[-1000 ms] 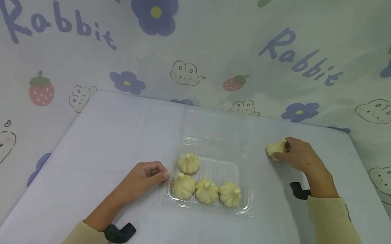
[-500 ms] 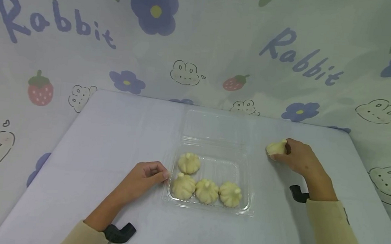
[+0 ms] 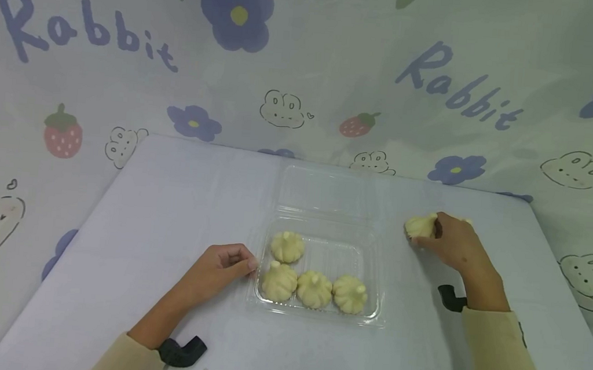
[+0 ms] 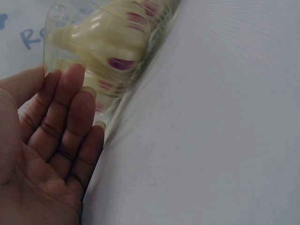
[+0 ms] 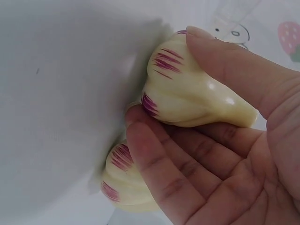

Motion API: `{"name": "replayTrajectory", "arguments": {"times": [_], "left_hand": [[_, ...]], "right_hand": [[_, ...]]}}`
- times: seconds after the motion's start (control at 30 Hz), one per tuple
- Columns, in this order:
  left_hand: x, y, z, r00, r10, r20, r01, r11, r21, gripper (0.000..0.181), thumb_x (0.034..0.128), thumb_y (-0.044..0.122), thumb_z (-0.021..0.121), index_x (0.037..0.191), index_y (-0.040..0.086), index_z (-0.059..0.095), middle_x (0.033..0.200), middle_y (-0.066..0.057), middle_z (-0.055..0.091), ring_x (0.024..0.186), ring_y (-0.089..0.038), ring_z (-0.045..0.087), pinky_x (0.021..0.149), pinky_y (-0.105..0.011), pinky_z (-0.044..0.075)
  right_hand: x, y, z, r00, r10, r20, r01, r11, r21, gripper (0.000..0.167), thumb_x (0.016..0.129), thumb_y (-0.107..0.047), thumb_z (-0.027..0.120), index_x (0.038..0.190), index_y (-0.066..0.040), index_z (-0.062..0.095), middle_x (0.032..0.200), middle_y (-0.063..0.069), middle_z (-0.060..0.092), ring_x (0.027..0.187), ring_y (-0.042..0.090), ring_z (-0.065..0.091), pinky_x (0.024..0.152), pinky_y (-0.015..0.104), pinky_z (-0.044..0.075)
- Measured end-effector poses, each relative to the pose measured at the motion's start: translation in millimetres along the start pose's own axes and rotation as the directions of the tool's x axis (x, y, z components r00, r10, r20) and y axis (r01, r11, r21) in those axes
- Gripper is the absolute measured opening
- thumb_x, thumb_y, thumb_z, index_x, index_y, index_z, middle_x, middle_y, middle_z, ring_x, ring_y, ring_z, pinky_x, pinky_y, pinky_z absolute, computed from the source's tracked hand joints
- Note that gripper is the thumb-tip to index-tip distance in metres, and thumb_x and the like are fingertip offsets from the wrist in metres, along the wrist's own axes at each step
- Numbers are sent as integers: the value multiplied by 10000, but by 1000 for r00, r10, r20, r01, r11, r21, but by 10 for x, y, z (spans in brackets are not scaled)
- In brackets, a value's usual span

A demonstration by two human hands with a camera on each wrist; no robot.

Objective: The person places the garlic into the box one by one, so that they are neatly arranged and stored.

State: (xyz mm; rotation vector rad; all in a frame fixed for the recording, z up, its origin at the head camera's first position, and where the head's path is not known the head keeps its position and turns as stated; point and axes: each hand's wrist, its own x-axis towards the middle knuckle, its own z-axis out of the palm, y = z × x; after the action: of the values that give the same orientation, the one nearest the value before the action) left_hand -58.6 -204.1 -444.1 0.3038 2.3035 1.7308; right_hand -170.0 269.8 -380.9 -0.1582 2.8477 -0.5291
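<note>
At the right of the table, my right hand (image 3: pixel 458 243) grips a cream garlic bulb (image 3: pixel 420 227) between thumb and fingers. Purple streaks mark this bulb in the right wrist view, and a second garlic bulb (image 5: pixel 125 176) lies beyond the fingers, partly hidden by them. My left hand (image 3: pixel 224 269) pinches the left rim of a clear plastic container (image 3: pixel 378 284) with its thumb and fingertips. Inside the container sit several garlic bulbs (image 3: pixel 314 290): a row along the near side and one (image 3: pixel 287 247) behind at the left.
The container's hinged lid (image 3: pixel 324 190) lies folded back, away from me. A white cloth (image 3: pixel 180 199) covers the table, and a patterned curtain (image 3: pixel 328 48) with rabbits and flowers hangs behind its back edge. Each wrist bears a black mount (image 3: pixel 182 351).
My right hand has shifted slightly toward me, and part of a second garlic bulb now shows behind it. The left hand and the container have stayed in place.
</note>
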Motion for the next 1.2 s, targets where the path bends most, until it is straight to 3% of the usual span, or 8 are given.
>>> {"name": "replayTrajectory", "arguments": {"times": [0.33,0.6,0.87,0.97,1.2], "left_hand": [[-2,8,-6,1000,-5,-5,5,1000,-2,165,1035,219,680,970,81,743,882,-23,719,887,-198,669,828,-280,513],[-1,32,-13,1000,-16,-5,16,1000,1,170,1034,224,682,972,79,744,883,-24,720,892,-213,669,828,-279,511],[0,25,-11,1000,-11,0,11,1000,-6,173,1037,219,677,971,72,740,885,-26,718,892,-213,668,822,-277,514],[-1,19,-11,1000,-9,1,9,1000,-4,171,1037,214,675,969,70,738,885,-24,719,892,-203,666,825,-275,511],[4,14,-11,1000,9,0,-9,1000,-16,163,1036,200,677,965,67,738,882,-27,718,881,-193,667,820,-277,514]], "right_hand": [[-46,-10,-20,999,-24,-22,24,1000,-3,685,923,-359,791,1277,167,533,1002,242,650,879,369,566,704,459,454],[-71,-38,-8,1000,21,-16,-21,1000,-2,789,934,-379,785,1371,198,471,1179,355,618,968,418,572,783,550,483],[-92,-22,0,999,30,-30,-30,1000,-5,632,926,-407,787,1178,126,559,924,176,603,829,337,545,655,417,439],[-104,-14,-2,999,39,-27,-39,999,-1,642,932,-423,776,1194,122,558,957,193,612,846,342,554,664,421,453],[-159,4,-30,999,45,-3,-44,999,29,801,948,-471,744,1371,158,486,1219,334,628,1009,431,601,755,508,508]]}}
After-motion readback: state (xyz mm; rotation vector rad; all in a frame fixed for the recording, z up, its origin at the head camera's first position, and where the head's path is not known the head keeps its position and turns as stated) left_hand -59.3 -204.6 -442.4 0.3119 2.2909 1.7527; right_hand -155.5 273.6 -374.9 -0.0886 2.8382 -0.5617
